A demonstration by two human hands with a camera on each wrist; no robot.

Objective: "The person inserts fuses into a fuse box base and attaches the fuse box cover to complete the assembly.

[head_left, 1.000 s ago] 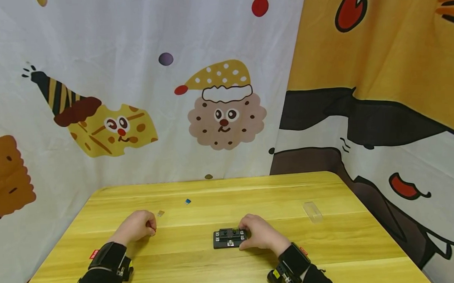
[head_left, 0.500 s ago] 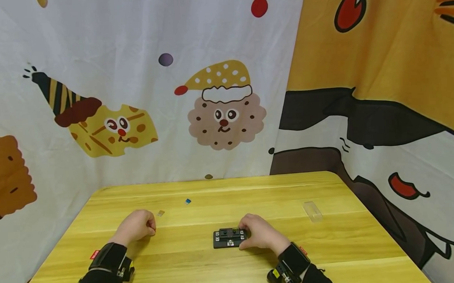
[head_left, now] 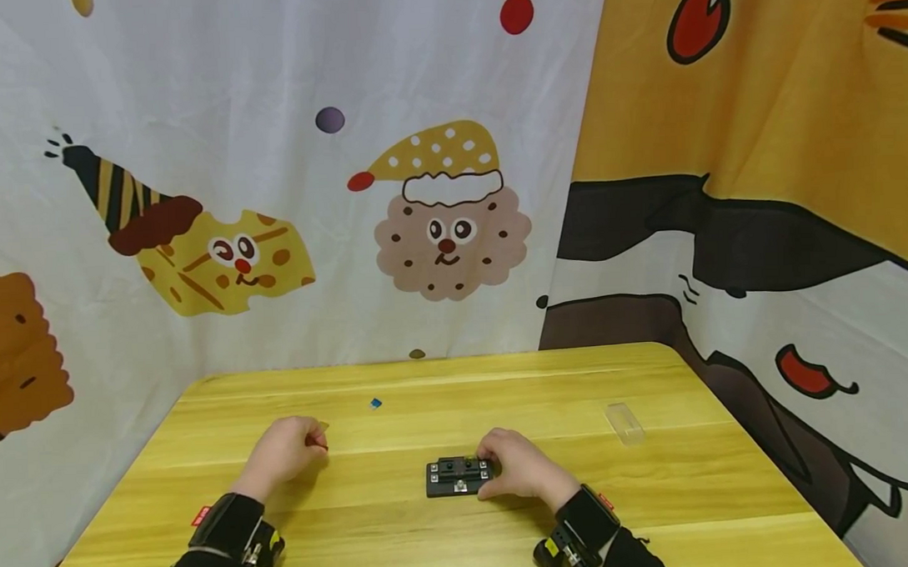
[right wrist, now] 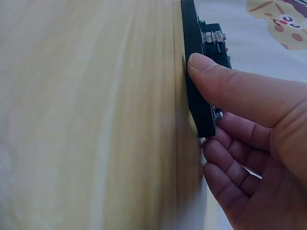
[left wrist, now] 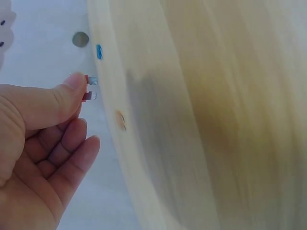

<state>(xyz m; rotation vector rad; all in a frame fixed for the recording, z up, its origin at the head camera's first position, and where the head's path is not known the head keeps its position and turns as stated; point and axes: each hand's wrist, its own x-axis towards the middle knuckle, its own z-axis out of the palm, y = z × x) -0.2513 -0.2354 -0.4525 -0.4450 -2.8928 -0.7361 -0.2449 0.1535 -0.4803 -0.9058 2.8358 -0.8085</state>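
My left hand (head_left: 283, 456) is over the left part of the table, pinching a small red blade fuse (left wrist: 87, 96) between thumb and forefinger. Its two metal prongs stick out past the fingertips in the left wrist view, and the other fingers curl loosely. A black fuse block (head_left: 449, 478) with silver screw terminals lies flat at mid-table. At its right end my right hand (head_left: 522, 466) grips it, thumb on the near edge and forefinger at the far edge. Beyond the left hand lie a tan piece (left wrist: 120, 120), partly hidden in the head view, and a small blue piece (head_left: 376, 404).
A small clear plastic box or lid (head_left: 625, 424) lies on the right side of the wooden table (head_left: 373, 541). Behind the table's far edge hangs a white curtain (head_left: 266, 73) with cartoon prints. Each wrist wears a black camera strap.
My left hand has shifted right and slightly away with the fuse, and now partly covers the tan piece in the head view. The right hand and fuse block have stayed put.
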